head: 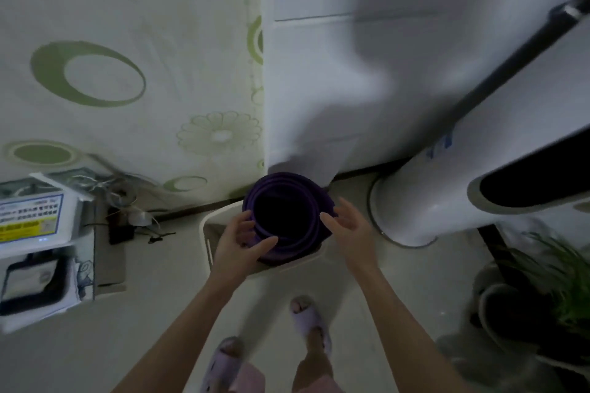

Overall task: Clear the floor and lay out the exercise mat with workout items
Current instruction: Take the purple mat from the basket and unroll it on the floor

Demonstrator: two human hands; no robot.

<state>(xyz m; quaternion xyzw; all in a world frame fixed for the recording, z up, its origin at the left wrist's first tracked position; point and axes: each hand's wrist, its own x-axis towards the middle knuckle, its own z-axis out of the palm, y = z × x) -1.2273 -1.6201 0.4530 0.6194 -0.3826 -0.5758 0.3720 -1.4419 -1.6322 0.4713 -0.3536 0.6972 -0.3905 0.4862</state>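
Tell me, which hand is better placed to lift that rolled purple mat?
The left hand: its thumb and fingers clasp the rim of the rolled purple mat, while the right hand is open beside the roll, seemingly not touching it.

The label (pixel 30 215) on the white box (pixel 71 217) carries print too blurred to read.

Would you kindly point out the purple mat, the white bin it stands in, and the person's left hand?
Purple mat (pixel 297 241): head view, on its coiled top edge.
White bin (pixel 217 213): head view, on its left rim.
Left hand (pixel 239 246): head view, on the back of the hand.
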